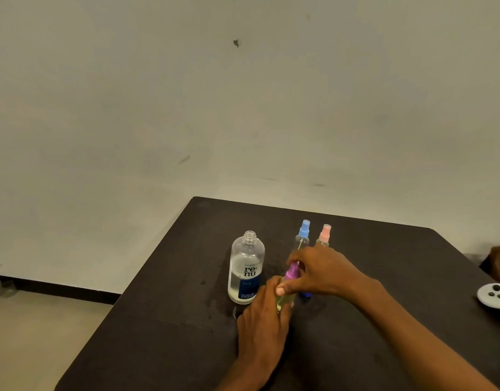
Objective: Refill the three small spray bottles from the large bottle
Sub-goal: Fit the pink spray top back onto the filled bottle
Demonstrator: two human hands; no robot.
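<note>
Left hand [264, 314] fingers wrapped round purple sprayer [288, 287] body, upright on bench [164, 320]. Right hand [322, 270] fingers pinch its purple cap (narrow grip). Large bottle [246, 268] stands uncapped just left; blue sprayer [303, 235] and pink sprayer [324, 236] behind.

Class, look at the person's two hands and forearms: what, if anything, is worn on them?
Nothing shows: the left hand and right hand are bare, with no gloves, rings, watch or bracelets visible. Both forearms are uncovered up to the frame edge, so no sleeves appear.

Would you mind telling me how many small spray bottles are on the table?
3: blue-topped and pink-topped at the back, purple-topped in front, held by both hands.
</note>
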